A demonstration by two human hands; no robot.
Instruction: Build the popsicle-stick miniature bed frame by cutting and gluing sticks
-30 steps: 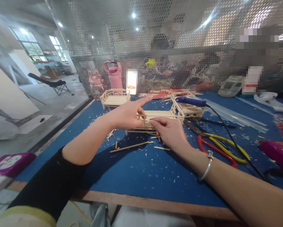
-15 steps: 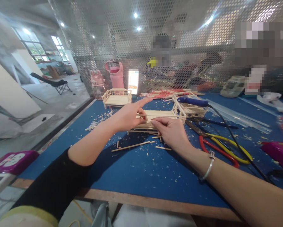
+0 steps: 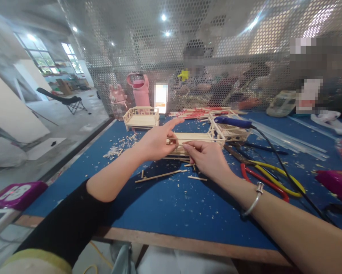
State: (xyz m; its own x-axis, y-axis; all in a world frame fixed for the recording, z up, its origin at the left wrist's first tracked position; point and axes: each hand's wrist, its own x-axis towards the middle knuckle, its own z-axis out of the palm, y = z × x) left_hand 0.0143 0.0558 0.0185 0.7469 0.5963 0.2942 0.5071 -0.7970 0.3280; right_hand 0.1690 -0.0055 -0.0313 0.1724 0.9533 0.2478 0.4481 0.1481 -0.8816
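A small piece of model furniture (image 3: 195,137) built from thin wooden sticks stands on the blue work mat, partly hidden behind both hands. At its left part, my left hand (image 3: 159,140) pinches a thin wooden stick between thumb and fingers, the index finger stretched out to the right. Close beside it, my right hand (image 3: 206,156) has thumb and index finger pressed together on a thin stick at the front edge of the model; the fingers hide most of it. Loose cut sticks (image 3: 158,176) lie in front of the hands.
A finished-looking stick bench (image 3: 142,118) stands back left. A blue-handled tool (image 3: 233,122) with a black cord rests on another stick model (image 3: 236,132). To the right lie pliers with red and yellow handles (image 3: 269,173) and clear glue sticks (image 3: 290,139). A perforated metal screen (image 3: 148,49) rises behind.
My left hand and forearm have shifted very slightly to the right, the fingertips staying at the model. My right hand keeps its pinch almost in place.
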